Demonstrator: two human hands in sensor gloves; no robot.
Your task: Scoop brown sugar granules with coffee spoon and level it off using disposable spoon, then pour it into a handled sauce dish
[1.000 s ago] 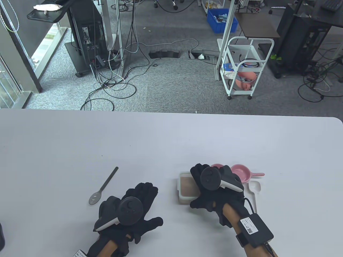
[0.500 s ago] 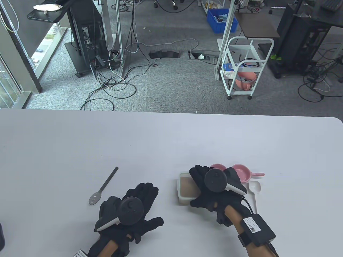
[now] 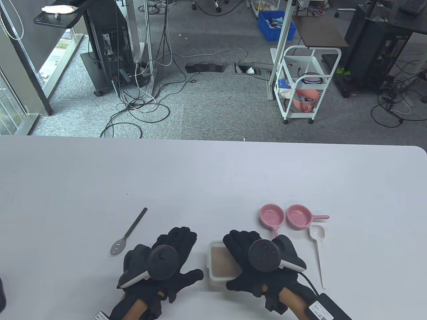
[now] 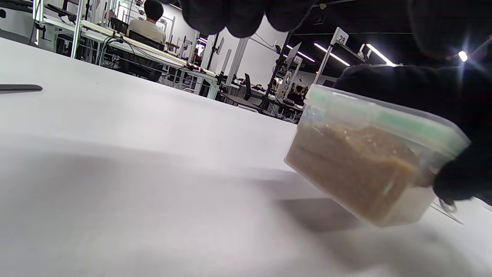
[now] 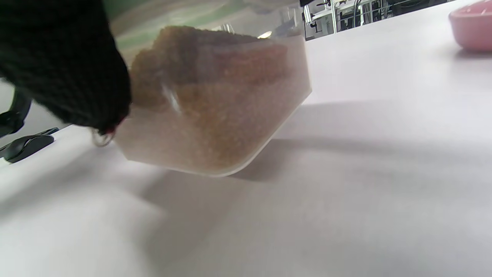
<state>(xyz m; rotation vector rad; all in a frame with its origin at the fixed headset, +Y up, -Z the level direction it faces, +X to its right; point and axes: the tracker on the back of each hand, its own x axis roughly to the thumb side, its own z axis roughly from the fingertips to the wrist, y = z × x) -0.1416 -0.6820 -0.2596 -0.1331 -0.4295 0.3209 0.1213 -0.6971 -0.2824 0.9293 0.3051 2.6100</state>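
Observation:
My right hand [image 3: 245, 263] grips a clear plastic box of brown sugar [image 3: 222, 266] and holds it slightly tilted just above the table; the box [image 4: 369, 165] [image 5: 215, 100] shows lifted in both wrist views. My left hand [image 3: 166, 258] lies flat and open on the table, left of the box. The metal coffee spoon [image 3: 128, 233] lies to the left of that hand. Two pink handled sauce dishes [image 3: 272, 216] [image 3: 300, 216] sit beyond my right hand. The white disposable spoon [image 3: 317, 248] lies to their right.
The white table [image 3: 213, 173] has its far edge across the middle of the table view. A dark object [image 3: 2, 293] sits at the table's left front corner. Beyond the table are cables, a white trolley [image 3: 305, 86] and desks.
My right hand has carried the sugar box toward me and to the left, away from the pink dishes, which now show fully. My left hand has stayed put.

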